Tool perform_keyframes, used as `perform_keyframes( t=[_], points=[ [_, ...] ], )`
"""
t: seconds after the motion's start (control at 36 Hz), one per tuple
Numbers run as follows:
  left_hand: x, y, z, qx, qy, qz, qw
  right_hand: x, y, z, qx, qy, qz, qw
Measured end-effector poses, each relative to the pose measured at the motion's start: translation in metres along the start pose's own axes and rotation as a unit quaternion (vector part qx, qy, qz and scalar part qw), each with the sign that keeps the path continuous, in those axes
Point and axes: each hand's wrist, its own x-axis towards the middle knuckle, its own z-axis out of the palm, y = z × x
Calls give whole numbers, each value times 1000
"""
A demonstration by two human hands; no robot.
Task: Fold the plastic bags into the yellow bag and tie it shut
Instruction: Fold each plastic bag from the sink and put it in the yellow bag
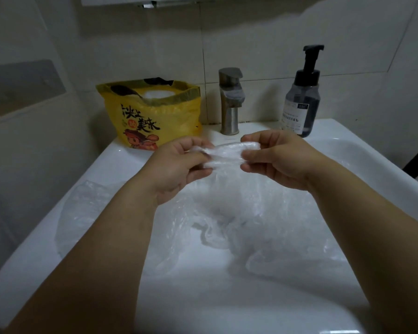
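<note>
Over a white ceramic sink, your left hand and right hand both pinch a bunched strip of thin clear plastic bag, stretched level between them with fingers and thumbs curled on its ends. Below the strip, clear film hangs into the basin, where a loose heap of crumpled clear plastic bags lies; it appears to be the same bag, though the blur makes that hard to tell. Another clear plastic sheet drapes over the sink's left rim. The printed yellow plastic bag stands open on the back left ledge, white plastic showing inside its mouth. Just beside it stands a brushed-metal faucet, and further right a dark pump bottle.
</note>
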Motion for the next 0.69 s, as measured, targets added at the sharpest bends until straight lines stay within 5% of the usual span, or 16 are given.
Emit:
perform_keyframes(
  t=[0.36,0.69],
  points=[
    [-3,7,-2,-42,6,-14,999,-3,-4,-3,8,0,13,1000],
    [3,-1,-4,26,18,-19,999,1,0,-3,1,-2,28,1000]
  ],
)
